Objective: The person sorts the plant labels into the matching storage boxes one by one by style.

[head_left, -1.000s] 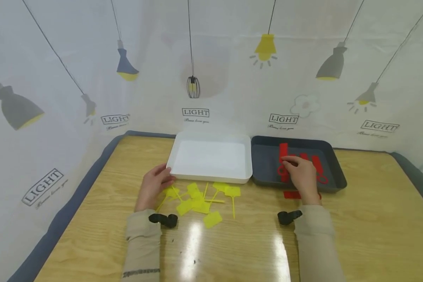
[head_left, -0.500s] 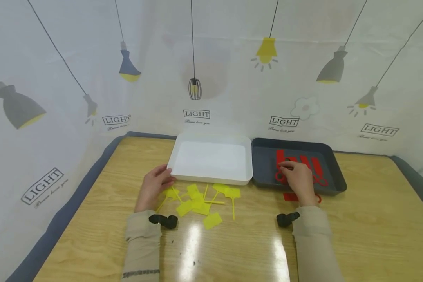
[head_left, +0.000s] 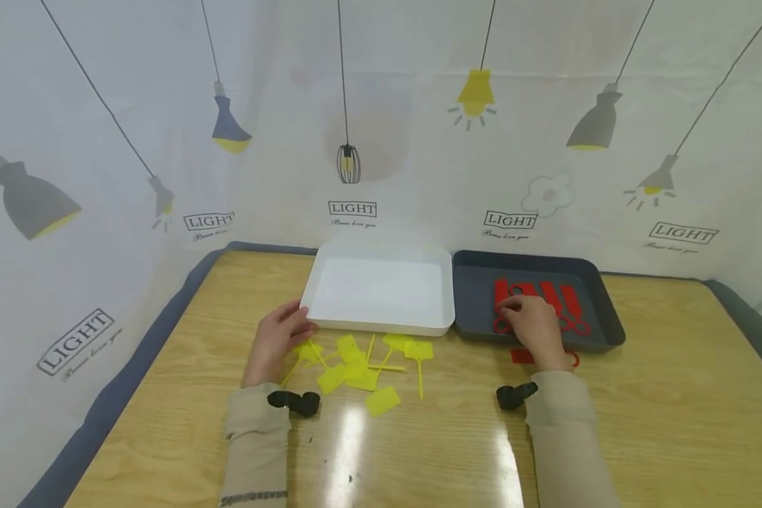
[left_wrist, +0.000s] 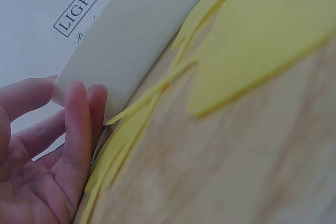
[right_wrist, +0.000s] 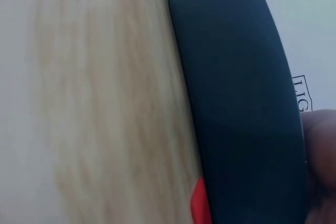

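In the head view my left hand [head_left: 278, 339] pinches the near-left corner of a white tray [head_left: 381, 324], with fingertips on its outer wall in the left wrist view. Several yellow T-shaped plant labels [head_left: 358, 367] lie heaped in front of that tray. My right hand [head_left: 535, 326] is inside a dark grey tray [head_left: 473, 282], its thumb and finger pinching a red ring-ended tag [head_left: 501, 288]. Several similar red tags [head_left: 548, 295] lie in a row beside it, partly hidden by the hand. The right wrist view shows mostly the dark tray's outer wall [right_wrist: 236, 98].
One more red tag [head_left: 521, 355] lies on the wooden table [head_left: 419, 458] in front of the dark tray, partly behind the right wrist. The two trays stand side by side against a white curtain [head_left: 413, 155] printed with lamps.
My right hand has lowered the red tag toward the near left, bringing it into line with the other red tags in the dark tray. The left hand has stayed on the white tray.
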{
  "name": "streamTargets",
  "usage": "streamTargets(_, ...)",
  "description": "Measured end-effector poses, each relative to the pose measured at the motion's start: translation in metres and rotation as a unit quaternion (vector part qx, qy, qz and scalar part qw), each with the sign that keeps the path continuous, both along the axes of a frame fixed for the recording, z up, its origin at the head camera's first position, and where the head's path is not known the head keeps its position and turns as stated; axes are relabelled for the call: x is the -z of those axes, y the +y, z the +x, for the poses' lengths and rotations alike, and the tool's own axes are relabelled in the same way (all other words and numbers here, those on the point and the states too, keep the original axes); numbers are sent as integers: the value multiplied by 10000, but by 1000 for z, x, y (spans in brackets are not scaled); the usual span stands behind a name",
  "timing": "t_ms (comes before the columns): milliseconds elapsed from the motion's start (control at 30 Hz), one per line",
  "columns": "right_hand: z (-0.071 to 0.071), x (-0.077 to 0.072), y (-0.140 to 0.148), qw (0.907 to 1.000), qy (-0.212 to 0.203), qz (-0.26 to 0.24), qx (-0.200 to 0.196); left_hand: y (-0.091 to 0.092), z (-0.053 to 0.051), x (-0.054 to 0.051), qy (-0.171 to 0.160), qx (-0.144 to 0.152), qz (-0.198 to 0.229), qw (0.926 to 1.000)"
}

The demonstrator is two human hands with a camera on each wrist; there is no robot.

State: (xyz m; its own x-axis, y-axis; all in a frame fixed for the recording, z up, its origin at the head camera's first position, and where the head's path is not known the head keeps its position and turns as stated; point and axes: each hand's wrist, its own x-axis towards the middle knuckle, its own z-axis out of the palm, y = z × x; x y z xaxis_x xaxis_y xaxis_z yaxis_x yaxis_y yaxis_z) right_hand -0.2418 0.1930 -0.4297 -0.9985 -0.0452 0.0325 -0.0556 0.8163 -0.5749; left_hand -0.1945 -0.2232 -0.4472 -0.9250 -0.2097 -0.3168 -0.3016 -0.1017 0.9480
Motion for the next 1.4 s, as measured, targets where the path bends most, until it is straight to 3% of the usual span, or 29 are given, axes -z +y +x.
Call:
streamTargets(433,5,3,-6,9998,-58,140,-124,-3,3,-2,87,19,2,10000)
streamTargets(767,4,-5,-3,9997,-168,170,-80,-2,-1,0,171,35,23,9998)
streamTargets(1400,2,-1,-4,9987,-248,428,-115,-1,2,1,97,3,122,9999)
